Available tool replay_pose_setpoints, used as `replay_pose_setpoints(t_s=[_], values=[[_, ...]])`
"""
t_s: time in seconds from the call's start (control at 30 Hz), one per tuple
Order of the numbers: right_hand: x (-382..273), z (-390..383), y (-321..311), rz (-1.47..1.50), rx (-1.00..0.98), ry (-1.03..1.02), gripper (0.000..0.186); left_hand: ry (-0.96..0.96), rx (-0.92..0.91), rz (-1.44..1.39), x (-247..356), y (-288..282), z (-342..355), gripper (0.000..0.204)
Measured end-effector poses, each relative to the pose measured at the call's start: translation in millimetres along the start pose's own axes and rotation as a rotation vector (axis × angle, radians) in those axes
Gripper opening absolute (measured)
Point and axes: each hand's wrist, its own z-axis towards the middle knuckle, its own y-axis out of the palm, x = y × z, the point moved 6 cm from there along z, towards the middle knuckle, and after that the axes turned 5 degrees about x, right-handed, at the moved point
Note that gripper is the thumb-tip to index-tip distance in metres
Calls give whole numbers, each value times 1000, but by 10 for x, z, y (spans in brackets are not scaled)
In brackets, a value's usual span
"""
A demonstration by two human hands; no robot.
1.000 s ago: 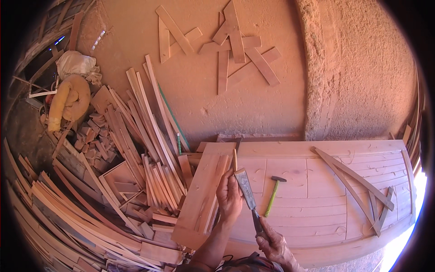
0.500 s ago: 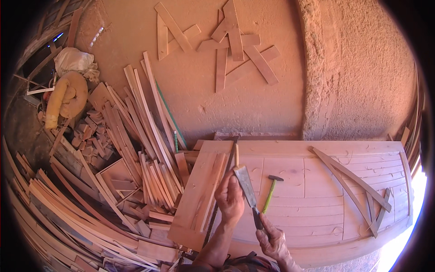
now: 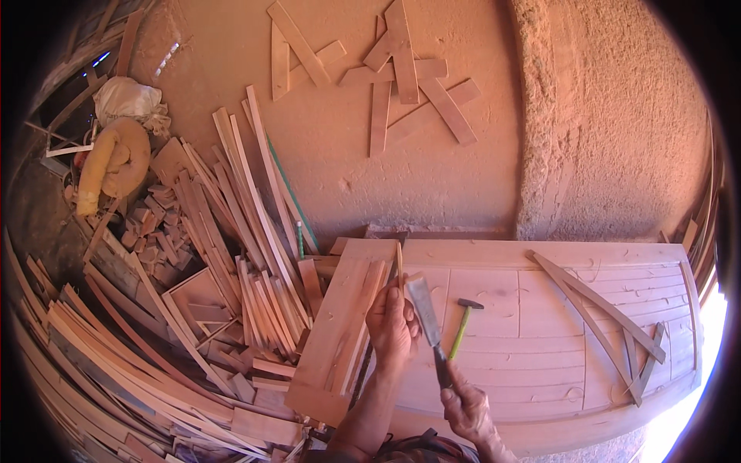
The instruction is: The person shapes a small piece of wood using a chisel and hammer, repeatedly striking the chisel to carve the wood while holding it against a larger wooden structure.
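My left hand (image 3: pixel 392 328) is closed around a thin wooden stick (image 3: pixel 400 264), which points up and away from me. My right hand (image 3: pixel 466 409) grips the dark handle of a wide-bladed chisel (image 3: pixel 424 310). The grey blade slants up and left, its end close beside my left fingers and the stick; whether they touch I cannot tell. Both hands are over a large pale wooden door panel (image 3: pixel 494 401) with grooved boards. A hammer (image 3: pixel 468 315) with a lime-green handle lies on the panel just beyond the chisel.
Wooden angle templates (image 3: pixel 598 305) lie on the panel's right side among curled shavings. Loose boards (image 3: pixel 328 347) rest on its left end. Piled timber strips (image 3: pixel 258 208) and offcuts (image 3: pixel 154 228) crowd the left. Wooden pieces (image 3: pixel 401 58) hang on the wall behind; a yellow hose (image 3: pixel 100 166) is coiled far left.
The chisel blade has shifted right, away from the stick, and my right hand has moved slightly right and down. My left hand has turned a little, still holding the stick.
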Motion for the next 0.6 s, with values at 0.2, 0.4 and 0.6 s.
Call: replay_pose_setpoints(t_s=[0.2, 0.4, 0.6], values=[[-27, -80, 82, 24, -23, -45, 52, 226, -43, 175, -23, -86, 79, 28], [-75, 34, 87, -50, 68, -192, 53, 171, -48, 172, 115, 68, -161, 30], [-168, 347, 72, -73, 116, -284, 49, 88, -2, 97, 264, 33, -178, 27]])
